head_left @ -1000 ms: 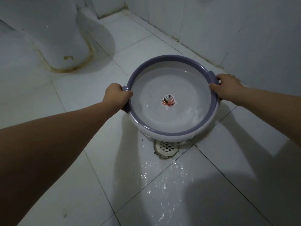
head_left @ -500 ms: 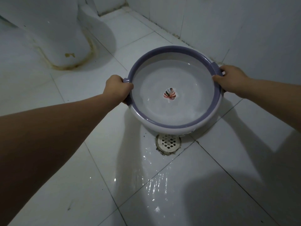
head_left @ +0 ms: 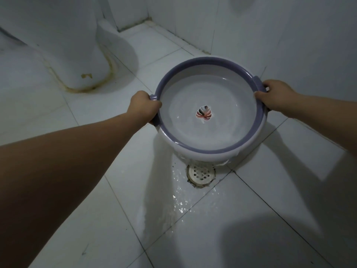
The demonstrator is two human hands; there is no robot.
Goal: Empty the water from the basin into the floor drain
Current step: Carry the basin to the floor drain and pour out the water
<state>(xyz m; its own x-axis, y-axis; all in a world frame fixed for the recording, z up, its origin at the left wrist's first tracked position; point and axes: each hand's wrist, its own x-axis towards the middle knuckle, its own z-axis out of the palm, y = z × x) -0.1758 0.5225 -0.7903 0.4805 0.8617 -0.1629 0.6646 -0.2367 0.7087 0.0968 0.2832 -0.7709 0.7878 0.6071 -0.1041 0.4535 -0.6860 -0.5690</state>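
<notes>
Water now spills from basin (head_left: 210,149) onto wet tiled floor (head_left: 270,200) by drain (head_left: 201,174).

two hands, the left hand (head_left: 144,105) and the right hand (head_left: 275,96), one on each side of one basin (head_left: 209,149). one leaf picture (head_left: 204,113) on the basin's bottom, between the hands. one floor drain (head_left: 201,174) just nearer than the basin. one toilet base (head_left: 63,51) beyond the left hand.

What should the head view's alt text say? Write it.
Two hands, left and right, grip a purple-rimmed basin of water, tipping it toward a floor drain on wet white tiles; a toilet base stands behind.
</notes>
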